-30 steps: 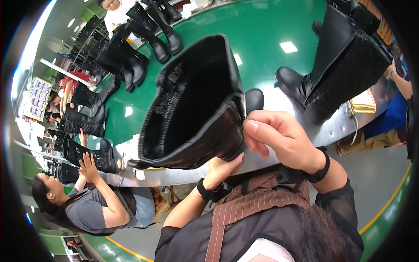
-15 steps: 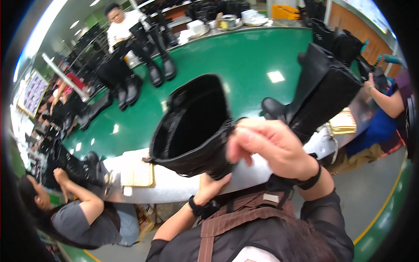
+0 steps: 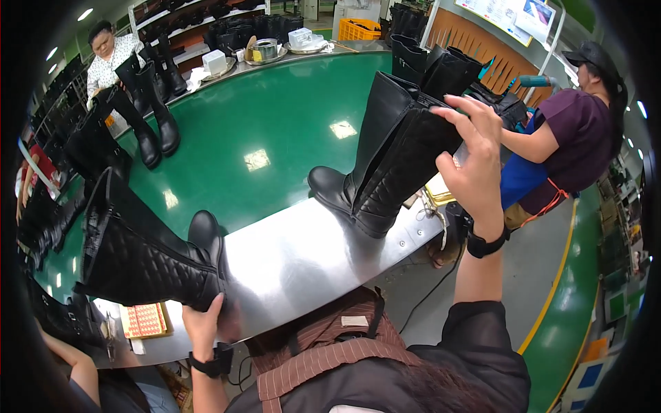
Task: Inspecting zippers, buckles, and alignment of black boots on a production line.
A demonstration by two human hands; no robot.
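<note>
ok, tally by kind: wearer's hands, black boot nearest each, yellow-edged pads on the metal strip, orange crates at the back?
Hands: 2 (left hand, right hand)
Boots nearest them: 2 (left boot, right boot)
Pads: 2 (left pad; right pad, partly hidden)
Crates: 1 (orange crate)
Total: 7
</note>
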